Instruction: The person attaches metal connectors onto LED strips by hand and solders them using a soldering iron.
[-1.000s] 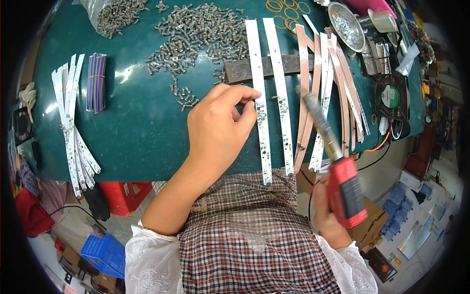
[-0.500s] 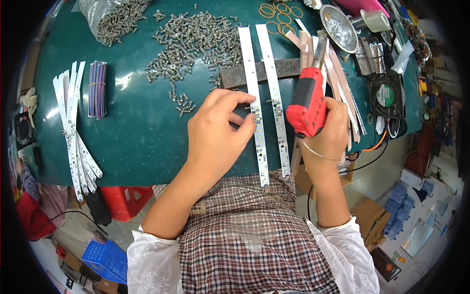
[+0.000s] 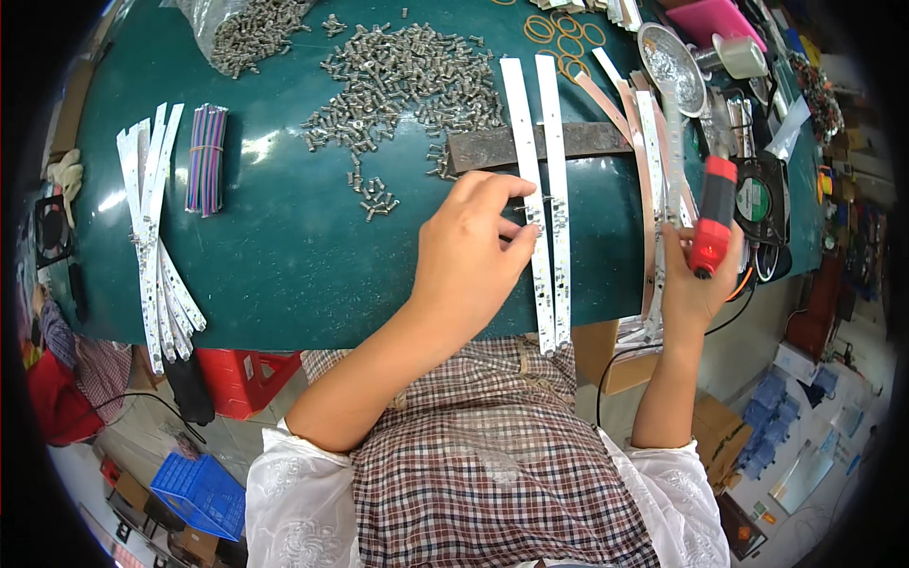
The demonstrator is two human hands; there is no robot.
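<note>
My left hand (image 3: 478, 256) reaches over the table, its thumb and forefinger closed at the edge of a white LED strip (image 3: 525, 142). A tiny metal part sticks out from that edge between the fingertips. Close on its right lies a second LED strip (image 3: 552, 123), and both cross a dark metal bar (image 3: 601, 139). To the right, my right hand (image 3: 699, 289) is wrapped around a red and black soldering gun (image 3: 715, 218). The gun's front end is hard to make out against the strips behind it.
A heap of small metal connectors (image 3: 407, 85) covers the far middle. Bundled wires (image 3: 204, 161) and crossed LED strips (image 3: 150, 246) lie left. At right are a metal dish (image 3: 696, 95), a spool (image 3: 740, 57) and a black fan (image 3: 763, 201). Rubber bands (image 3: 540, 28) lie far back.
My right hand has carried the soldering gun away to the right from beside the strips. My left hand and its strip have shifted right, and the two strips now lie closer together.
</note>
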